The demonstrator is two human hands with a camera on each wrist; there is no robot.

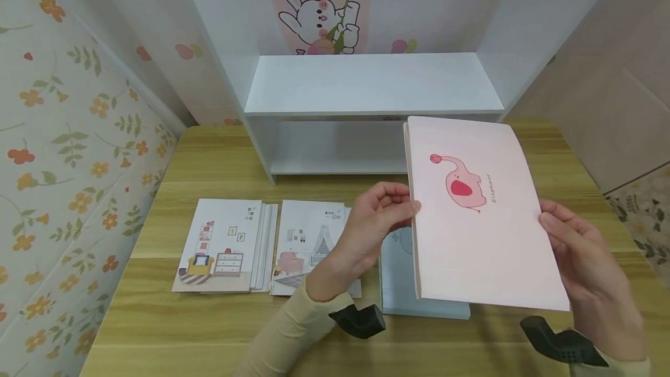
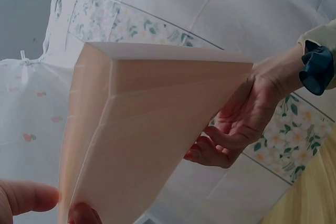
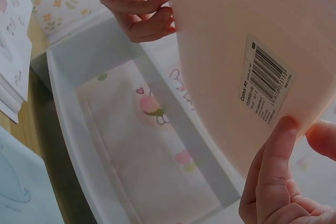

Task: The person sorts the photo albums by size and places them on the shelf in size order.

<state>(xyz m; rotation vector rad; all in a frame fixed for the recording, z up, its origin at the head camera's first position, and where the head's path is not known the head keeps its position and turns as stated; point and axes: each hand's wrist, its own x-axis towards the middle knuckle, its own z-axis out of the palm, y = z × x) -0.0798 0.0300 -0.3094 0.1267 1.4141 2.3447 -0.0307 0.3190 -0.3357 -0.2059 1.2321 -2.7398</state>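
Note:
A pink notebook [image 1: 481,249] with an elephant drawing on its cover is held up off the table, tilted. My left hand [image 1: 369,231] pinches its left edge between thumb and fingers. At the opposite edge my right hand [image 1: 588,266] grips it, thumb on the cover and fingers behind. The back, with a barcode label [image 3: 266,80], shows in the right wrist view. Below the pink notebook lies a light blue notebook [image 1: 424,301], partly hidden by it; a whale drawing shows on the blue cover [image 3: 16,177] in the right wrist view.
Two stacks of white notebooks with room drawings lie on the left, one stack [image 1: 222,249] beside another stack [image 1: 306,237]. Behind them stands a white two-level shelf [image 1: 374,83] on the wooden table [image 1: 220,336]. A flowered curtain [image 1: 68,162] hangs at the left.

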